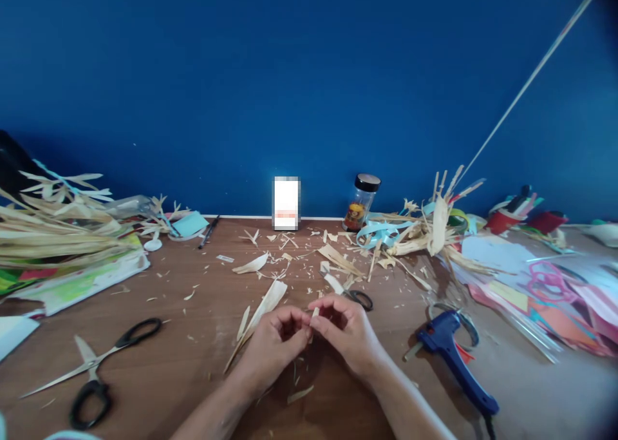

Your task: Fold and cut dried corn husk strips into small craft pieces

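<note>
My left hand (282, 337) and my right hand (350, 330) meet over the near middle of the table, both with fingers pinched. Between their fingertips is a small pale piece of dried husk (315, 312), mostly covered by the fingers. Just beyond the left hand lies a longer dry husk strip (268, 305). Small scissors with a black handle (361, 298) rest behind the right hand, partly hidden by it. Thin husk scraps (300, 395) lie below the hands.
Open scissors (94, 366) lie at left, a blue glue gun (454, 356) at right. A lidded jar (361, 203) and a bright blurred screen (286, 203) stand by the blue wall (309, 73). Husk bundles (58, 234) and coloured papers (555, 305) fill the sides. Scraps litter the brown table (183, 363).
</note>
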Demonstrator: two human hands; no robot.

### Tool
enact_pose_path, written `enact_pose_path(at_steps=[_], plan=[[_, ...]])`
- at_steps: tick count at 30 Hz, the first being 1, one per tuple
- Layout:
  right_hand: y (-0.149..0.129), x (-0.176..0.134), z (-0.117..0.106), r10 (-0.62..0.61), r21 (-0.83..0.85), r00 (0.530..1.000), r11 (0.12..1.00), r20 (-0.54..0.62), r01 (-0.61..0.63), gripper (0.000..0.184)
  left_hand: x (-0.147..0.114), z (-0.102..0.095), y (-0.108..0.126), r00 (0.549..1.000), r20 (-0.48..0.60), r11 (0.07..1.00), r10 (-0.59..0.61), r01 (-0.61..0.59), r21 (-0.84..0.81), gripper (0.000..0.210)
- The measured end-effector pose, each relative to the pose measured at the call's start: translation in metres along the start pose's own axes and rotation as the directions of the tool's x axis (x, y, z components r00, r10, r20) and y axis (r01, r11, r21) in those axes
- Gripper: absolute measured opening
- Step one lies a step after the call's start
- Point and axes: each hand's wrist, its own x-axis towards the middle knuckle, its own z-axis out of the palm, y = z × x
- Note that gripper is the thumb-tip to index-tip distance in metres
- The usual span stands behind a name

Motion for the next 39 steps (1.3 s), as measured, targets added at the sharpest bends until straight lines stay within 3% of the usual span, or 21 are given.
enact_pose_path(at_steps=[7,16,22,25,28,33,39], plan=[[0.007,0.0,0.001,0.031,0.056,1.0,0.998,-0.005,-0.03,0.014,0.0,0.002,0.001,0.999,0.015,0.998,0.029,-0.03,0.052,0.009],[0.004,0.002,-0.008,0.005,-0.17,0.994,0.985,-0.107,-0.023,0.02,0.001,0.0,0.003,0.997,-0.072,0.981,0.013,0.001,0.192,0.019],[0.003,0.003,-0.009,0.031,-0.131,0.997,0.991,-0.071,-0.04,0.025,0.001,-0.001,0.004,0.98,-0.198,0.999,-0.007,0.015,0.04,0.022],[0.007,0.002,-0.006,0.054,-0.101,0.992,0.993,-0.113,-0.066,0.027,0.001,-0.001,0.006,0.968,-0.252,0.997,-0.016,-0.003,-0.075,0.028],[0.01,0.002,-0.004,0.061,-0.081,0.99,0.994,-0.125,-0.072,0.027,0.001,0.0,0.009,0.972,-0.234,0.993,-0.019,-0.007,-0.114,0.033],[0.001,0.001,-0.001,0.003,-0.177,0.994,0.984,-0.109,-0.022,0.022,0.001,0.0,0.007,0.981,-0.19,0.999,-0.038,0.033,-0.03,0.032],[-0.006,-0.003,0.003,-0.005,-0.241,1.0,0.97,-0.023,0.0,0.013,0.001,0.0,0.0,0.986,-0.166,1.0,-0.006,0.007,0.007,0.029]])
